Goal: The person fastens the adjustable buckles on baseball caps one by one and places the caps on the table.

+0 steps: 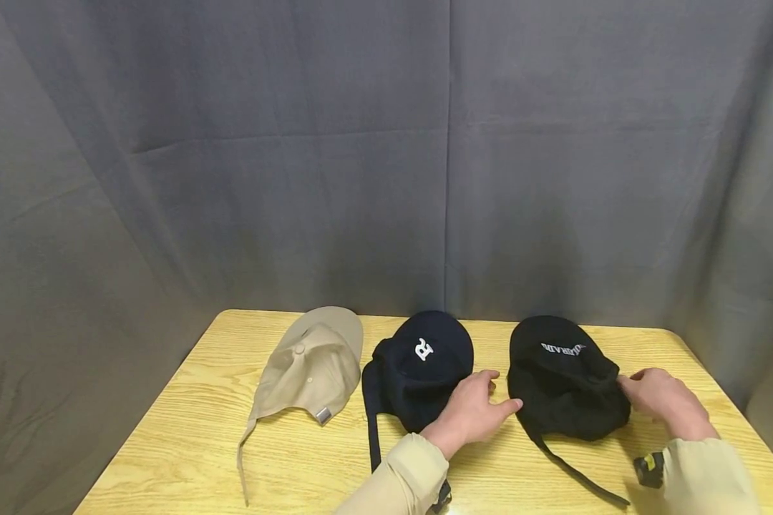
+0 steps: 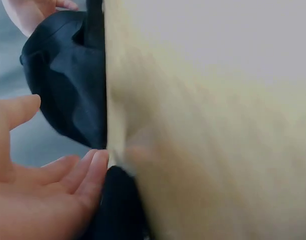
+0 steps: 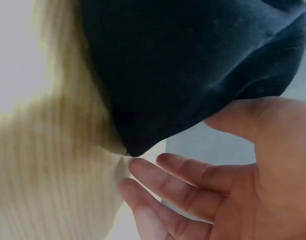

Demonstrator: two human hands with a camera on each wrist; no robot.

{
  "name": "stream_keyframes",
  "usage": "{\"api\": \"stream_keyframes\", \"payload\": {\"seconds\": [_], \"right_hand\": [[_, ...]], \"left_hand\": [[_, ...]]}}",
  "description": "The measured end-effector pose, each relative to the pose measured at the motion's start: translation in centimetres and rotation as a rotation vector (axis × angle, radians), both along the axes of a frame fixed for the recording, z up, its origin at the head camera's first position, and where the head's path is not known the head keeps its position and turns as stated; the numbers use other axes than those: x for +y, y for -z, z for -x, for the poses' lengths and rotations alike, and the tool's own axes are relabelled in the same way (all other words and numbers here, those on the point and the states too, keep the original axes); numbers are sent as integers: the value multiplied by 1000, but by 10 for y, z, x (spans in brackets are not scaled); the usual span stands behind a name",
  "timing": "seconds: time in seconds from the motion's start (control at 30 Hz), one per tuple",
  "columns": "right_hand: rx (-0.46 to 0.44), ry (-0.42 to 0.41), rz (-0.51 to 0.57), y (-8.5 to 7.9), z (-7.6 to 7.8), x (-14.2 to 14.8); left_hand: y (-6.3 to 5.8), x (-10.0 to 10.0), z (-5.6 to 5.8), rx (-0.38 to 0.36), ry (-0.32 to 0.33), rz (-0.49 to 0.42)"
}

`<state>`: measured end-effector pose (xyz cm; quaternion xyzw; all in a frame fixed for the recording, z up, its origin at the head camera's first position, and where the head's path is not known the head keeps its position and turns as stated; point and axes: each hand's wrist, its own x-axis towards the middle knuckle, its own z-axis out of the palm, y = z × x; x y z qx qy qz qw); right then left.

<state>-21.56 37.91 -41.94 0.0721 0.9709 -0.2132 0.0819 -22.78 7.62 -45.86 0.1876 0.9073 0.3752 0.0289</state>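
A black baseball cap [image 1: 557, 400] with white lettering lies on the right part of the table, its strap trailing toward the front. My left hand [image 1: 473, 411] is beside its left edge, thumb and fingers spread, with the thumb tip right at the cap. In the left wrist view the fingers of the left hand [image 2: 52, 185] reach under the cap's near side with a gap before the thumb. On the far side my right hand [image 1: 666, 400] is at the cap's right edge. The right wrist view shows its thumb touching the black fabric [image 3: 183, 65], the fingers loosely extended below.
A navy cap [image 1: 434, 372] with a white letter R lies just left of the black one, partly behind my left hand. Farther left is a beige cap [image 1: 322, 357] with a metal buckle. Grey curtains [image 1: 386, 179] hang behind and beside the wooden table [image 1: 187, 443].
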Motion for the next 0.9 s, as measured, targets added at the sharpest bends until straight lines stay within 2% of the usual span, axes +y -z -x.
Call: {"api": "stream_keyframes", "payload": {"seconds": [0.07,0.2,0.37,0.5,0.63,0.73,0.8,0.9], "right_hand": [[-22,4,46,5,-1,-2],[-47,23,127,13,-2,-9],[-50,10,188,16,0,-18],[-56,17,255,19,3,-27],[-52,59,308,20,4,-36],[-48,97,375,21,4,-40],[-54,123,463,22,5,-42],[-70,153,654,25,8,-43]], "left_hand": [[3,1,0,-68,-11,-12],[5,3,0,-130,-26,-26],[5,2,0,-170,-50,-78],[3,2,-1,-172,-71,-94],[2,3,-1,-166,-78,-134],[3,4,0,-201,-98,-209],[3,4,0,-241,-114,-265],[3,4,0,-300,-130,-320]]}}
